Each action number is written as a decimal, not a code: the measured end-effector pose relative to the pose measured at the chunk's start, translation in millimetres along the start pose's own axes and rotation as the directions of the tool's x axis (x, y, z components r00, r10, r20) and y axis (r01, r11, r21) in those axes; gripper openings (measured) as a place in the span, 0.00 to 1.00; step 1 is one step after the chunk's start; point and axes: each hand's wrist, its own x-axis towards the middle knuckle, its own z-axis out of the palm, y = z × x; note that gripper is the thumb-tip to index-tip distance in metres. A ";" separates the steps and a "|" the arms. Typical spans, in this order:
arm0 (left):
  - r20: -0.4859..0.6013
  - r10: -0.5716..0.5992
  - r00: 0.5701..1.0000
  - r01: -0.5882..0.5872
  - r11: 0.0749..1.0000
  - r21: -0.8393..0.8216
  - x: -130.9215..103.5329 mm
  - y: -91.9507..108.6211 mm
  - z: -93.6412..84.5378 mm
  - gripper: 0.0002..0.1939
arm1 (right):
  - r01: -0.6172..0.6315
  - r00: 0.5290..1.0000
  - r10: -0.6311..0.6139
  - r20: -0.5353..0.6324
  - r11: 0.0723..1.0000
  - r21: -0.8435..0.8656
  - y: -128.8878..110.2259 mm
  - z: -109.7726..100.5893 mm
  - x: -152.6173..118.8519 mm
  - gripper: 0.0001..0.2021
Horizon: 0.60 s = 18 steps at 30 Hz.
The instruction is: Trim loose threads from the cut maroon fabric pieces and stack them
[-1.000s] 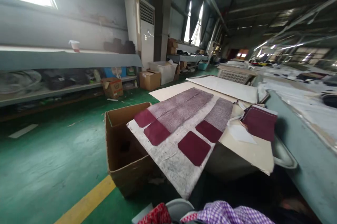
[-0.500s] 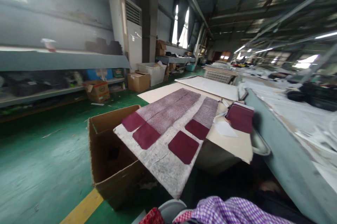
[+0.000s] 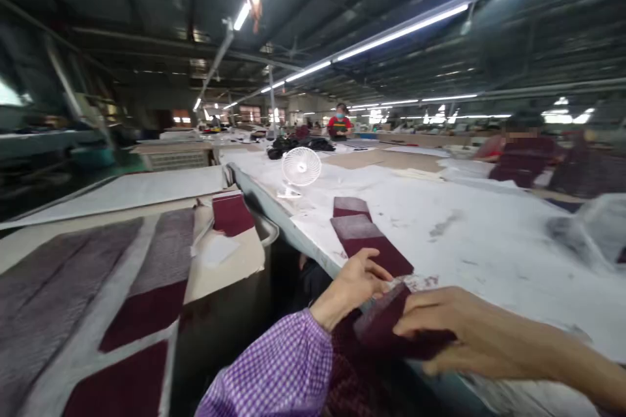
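Note:
At the near edge of the white-covered table, my right hand (image 3: 452, 322) grips a dark maroon fabric panel (image 3: 384, 319) between thumb and fingers. The panel is tilted and slightly blurred, and its lower part hangs over the edge. My left hand (image 3: 357, 283), in a purple checked sleeve, has its fingers apart at the panel's upper left side; whether the fingertips touch it I cannot tell. Just beyond lie overlapping maroon panels (image 3: 376, 247) with greyish far ends. Some pale scraps (image 3: 415, 282) are beside them.
On the left a board (image 3: 105, 312) carries maroon pieces in rows, beside a maroon stack (image 3: 232, 213) and a white paper slip (image 3: 218, 249). A white fan (image 3: 300, 167) stands on the table. One co-worker (image 3: 339, 123) is beyond it, another person (image 3: 525, 149) at right.
The view has swung right, from the board and open cardboard box to the white table. Both hands have come into view, the right one holding a maroon panel.

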 end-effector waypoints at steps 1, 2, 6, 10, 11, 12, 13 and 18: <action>0.026 0.020 0.999 -0.020 1.000 0.010 -1.3 -3.3 1.3 0.32 | -0.007 1.000 0.007 -0.001 0.991 0.137 1.0 -5.3 0.3 0.08; 0.036 0.043 0.998 -0.044 0.999 0.020 -2.0 -6.4 2.9 0.30 | -0.026 0.999 0.037 -0.040 0.971 0.239 4.7 -9.5 0.5 0.09; 0.041 0.080 0.996 -0.083 0.994 0.073 0.5 -14.1 10.5 0.24 | -0.178 0.961 0.224 -0.161 0.949 0.260 31.3 -6.4 0.8 0.16; 0.035 0.147 0.989 -0.149 0.986 0.073 -4.2 -13.4 12.7 0.15 | -0.114 0.983 0.124 -0.138 0.990 0.077 45.0 11.8 5.2 0.14; 0.002 0.185 0.983 -0.184 0.977 0.110 -9.0 -12.8 11.6 0.11 | -0.102 0.984 0.109 -0.142 0.993 0.062 45.6 14.2 6.1 0.13; -0.033 0.224 0.974 -0.215 0.960 0.179 -15.3 -12.8 10.0 0.08 | -0.096 0.984 0.104 -0.141 0.993 0.065 45.7 15.4 6.7 0.13; -0.064 0.258 0.964 -0.231 0.932 0.281 -22.8 -13.6 8.0 0.09 | -0.089 0.986 0.099 -0.137 0.993 0.076 45.6 15.8 7.0 0.13; -0.202 0.235 0.951 -0.076 0.810 0.582 -56.5 -34.5 3.0 0.12 | -0.112 0.984 0.127 -0.125 0.986 0.123 47.8 15.0 7.7 0.13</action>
